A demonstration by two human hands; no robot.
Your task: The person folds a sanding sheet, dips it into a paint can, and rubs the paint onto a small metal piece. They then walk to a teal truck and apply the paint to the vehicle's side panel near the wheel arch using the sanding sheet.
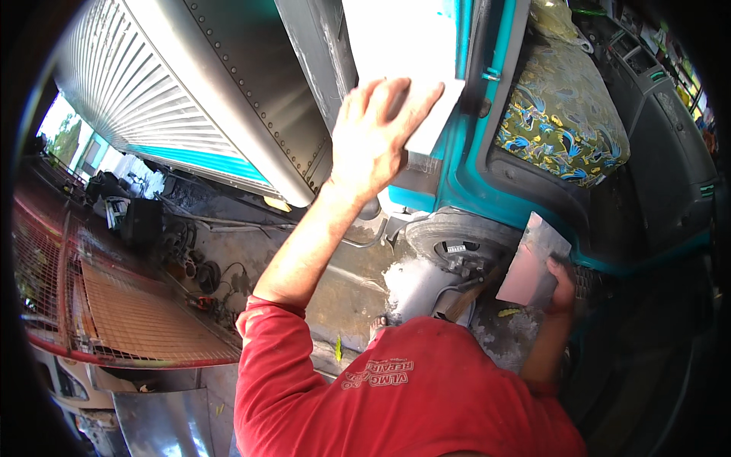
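My left hand point(365, 145) is raised at the upper middle, its fingers curled over a white flat rectangular piece point(435, 116). That piece lies against or very close to a bright white panel point(403, 38) on the teal vehicle cab point(476, 179); glare hides where they meet. Lower on the right, my right hand point(562, 286) grips the edge of a thin flat board point(529, 263). Its face is mostly pale pink, with grey smears toward the hand. The board is held tilted, beside the vehicle's wheel and below the cab's door opening.
A seat with a patterned cover point(567, 114) shows inside the cab. Below is a black wheel point(461, 240). A riveted silver cargo box point(228, 84) stands at the left, near a red mesh frame point(137, 297). Tools and cables point(202, 278) litter the ground.
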